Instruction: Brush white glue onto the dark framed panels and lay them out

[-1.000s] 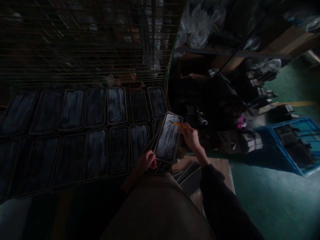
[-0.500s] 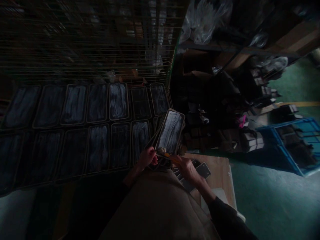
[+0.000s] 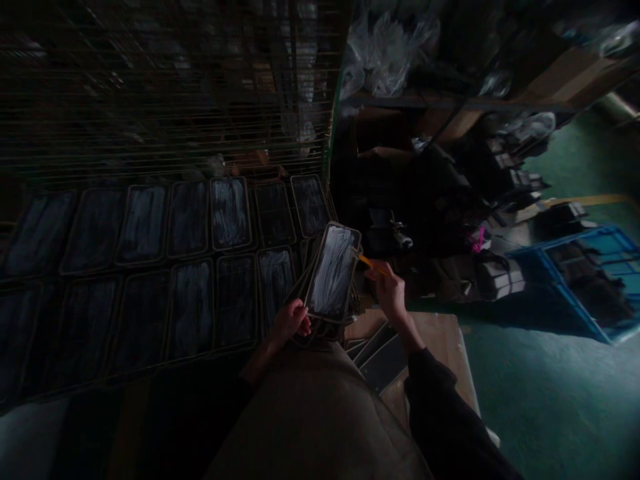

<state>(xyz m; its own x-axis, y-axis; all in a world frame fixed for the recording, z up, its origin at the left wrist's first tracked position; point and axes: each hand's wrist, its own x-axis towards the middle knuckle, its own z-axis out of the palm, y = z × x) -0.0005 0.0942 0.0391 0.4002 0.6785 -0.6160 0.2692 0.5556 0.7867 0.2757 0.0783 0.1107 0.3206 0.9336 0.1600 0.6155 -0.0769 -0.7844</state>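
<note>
My left hand [image 3: 291, 321] grips the near end of a fanned stack of flat dark rectangular pieces with pale rims. The top piece [image 3: 333, 271] is smeared with white streaks. My right hand [image 3: 391, 291] is closed around a small brush with an orange handle [image 3: 371, 264]. Its tip rests at the top piece's far right corner.
Two rows of similar white-streaked pieces [image 3: 227, 213] lie on a wire rack shelf [image 3: 150, 120] to the left. A wooden board [image 3: 440, 347] with more dark pieces [image 3: 383, 357] sits below my right hand. A blue crate [image 3: 585, 267] and cluttered shelves stand to the right.
My right hand drew the brush down to the near end of the top piece, then back up to its far right corner. The left hand kept its grip on the stack.
</note>
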